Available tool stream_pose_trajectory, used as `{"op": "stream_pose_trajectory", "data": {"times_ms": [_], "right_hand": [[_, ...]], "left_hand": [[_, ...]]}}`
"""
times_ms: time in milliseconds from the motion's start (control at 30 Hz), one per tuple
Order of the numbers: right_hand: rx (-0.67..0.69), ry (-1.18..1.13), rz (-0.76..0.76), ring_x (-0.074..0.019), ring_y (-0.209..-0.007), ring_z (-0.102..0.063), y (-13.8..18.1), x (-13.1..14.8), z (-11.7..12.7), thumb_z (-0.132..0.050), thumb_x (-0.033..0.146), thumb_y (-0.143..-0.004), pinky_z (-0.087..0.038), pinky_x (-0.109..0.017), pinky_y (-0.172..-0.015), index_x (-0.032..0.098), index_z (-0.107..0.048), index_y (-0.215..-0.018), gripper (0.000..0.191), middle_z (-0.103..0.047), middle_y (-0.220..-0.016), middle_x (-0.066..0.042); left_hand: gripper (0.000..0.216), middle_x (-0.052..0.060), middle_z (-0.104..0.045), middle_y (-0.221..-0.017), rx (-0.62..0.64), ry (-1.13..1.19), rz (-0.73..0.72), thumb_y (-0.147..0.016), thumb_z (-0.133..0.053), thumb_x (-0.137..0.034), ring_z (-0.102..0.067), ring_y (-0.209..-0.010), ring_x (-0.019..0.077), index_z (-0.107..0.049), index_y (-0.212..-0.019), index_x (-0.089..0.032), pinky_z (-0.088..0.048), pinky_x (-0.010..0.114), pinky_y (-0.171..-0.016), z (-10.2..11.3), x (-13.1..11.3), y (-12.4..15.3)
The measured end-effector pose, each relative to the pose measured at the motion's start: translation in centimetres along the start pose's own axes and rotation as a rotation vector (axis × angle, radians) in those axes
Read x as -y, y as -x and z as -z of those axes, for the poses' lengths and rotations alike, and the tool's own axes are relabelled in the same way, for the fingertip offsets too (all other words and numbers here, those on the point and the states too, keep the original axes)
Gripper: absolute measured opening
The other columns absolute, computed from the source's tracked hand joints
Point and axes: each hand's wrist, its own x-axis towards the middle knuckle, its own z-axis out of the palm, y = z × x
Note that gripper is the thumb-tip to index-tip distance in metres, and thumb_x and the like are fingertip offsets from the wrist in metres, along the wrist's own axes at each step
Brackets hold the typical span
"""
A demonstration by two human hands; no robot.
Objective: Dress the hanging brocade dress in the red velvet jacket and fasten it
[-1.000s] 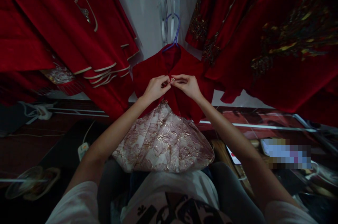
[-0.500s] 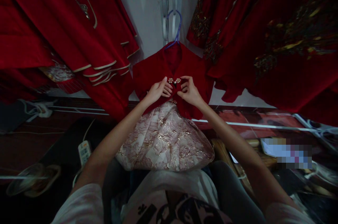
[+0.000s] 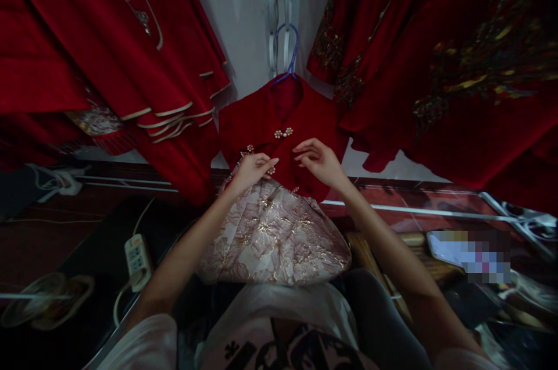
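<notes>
A small red velvet dress [image 3: 261,120] hangs in front of me on a blue hanger [image 3: 288,56], its pink and gold brocade skirt [image 3: 270,236] spread over my lap. A pearl clasp [image 3: 283,133] on the chest is fastened. My left hand [image 3: 250,169] pinches the left front edge of the bodice by a lower pearl button [image 3: 271,171]. My right hand [image 3: 318,160] has its fingers curled on the right front edge, just opposite.
Large red embroidered garments hang at the left [image 3: 100,56] and right [image 3: 444,67]. A white wall [image 3: 248,15] is behind the dress. A white power strip [image 3: 137,253] lies on the dark floor at the left, sandals [image 3: 47,300] further left.
Both hands have left the upper pearl clasp, now closed, and moved down the bodice front to the lower button.
</notes>
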Motion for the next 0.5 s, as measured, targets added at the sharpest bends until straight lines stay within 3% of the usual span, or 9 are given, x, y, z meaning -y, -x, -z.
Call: {"op": "stream_pose_trajectory", "data": {"times_ms": [167, 333, 400, 500], "right_hand": [[0.067, 0.218, -0.002, -0.0111, -0.058, -0.059, 1.2, 0.3, -2.2, -0.058, 0.026, -0.076, -0.047, -0.025, -0.055, 0.02, -0.053, -0.099, 0.025, -0.064, -0.077, -0.002], [0.055, 0.31, 0.031, -0.0116, -0.056, -0.056, 1.5, 0.2, -4.6, -0.07, 0.035, -0.068, -0.041, -0.023, -0.051, 0.02, -0.044, -0.095, 0.04, -0.058, -0.068, 0.002], [0.017, 0.336, 0.036, -0.0111, -0.055, -0.056, 1.5, 0.2, -4.8, -0.071, 0.032, -0.066, -0.04, -0.023, -0.051, 0.021, -0.043, -0.092, 0.04, -0.057, -0.067, 0.003], [0.015, 0.318, 0.013, -0.0108, -0.056, -0.056, 1.3, 0.2, -4.3, -0.07, 0.028, -0.065, -0.041, -0.023, -0.052, 0.02, -0.046, -0.09, 0.036, -0.059, -0.07, 0.002]], "left_hand": [[0.035, 0.0, -0.061, -0.07, -0.024, 0.175, 0.066, -0.07, -0.071, -0.049, -0.056, -0.056, 0.0076, -0.062, -0.078, -0.016, -0.057, 0.024, -0.055, 0.4, -0.2, 0.8], [0.037, -0.003, -0.055, -0.059, 0.024, 0.138, -0.031, -0.076, -0.066, -0.049, -0.053, -0.051, 0.006, -0.053, -0.066, -0.016, -0.045, 0.017, -0.046, -0.9, -1.5, 0.8], [0.038, -0.004, -0.054, -0.058, -0.001, 0.11, -0.094, -0.075, -0.067, -0.049, -0.052, -0.051, 0.0055, -0.052, -0.064, -0.016, -0.042, 0.016, -0.045, -1.3, -1.7, 0.6], [0.041, -0.003, -0.056, -0.057, -0.018, 0.138, -0.056, -0.075, -0.065, -0.055, -0.054, -0.048, 0.0075, -0.054, -0.067, -0.016, -0.045, 0.019, -0.045, -1.2, -1.5, 0.4]]}}
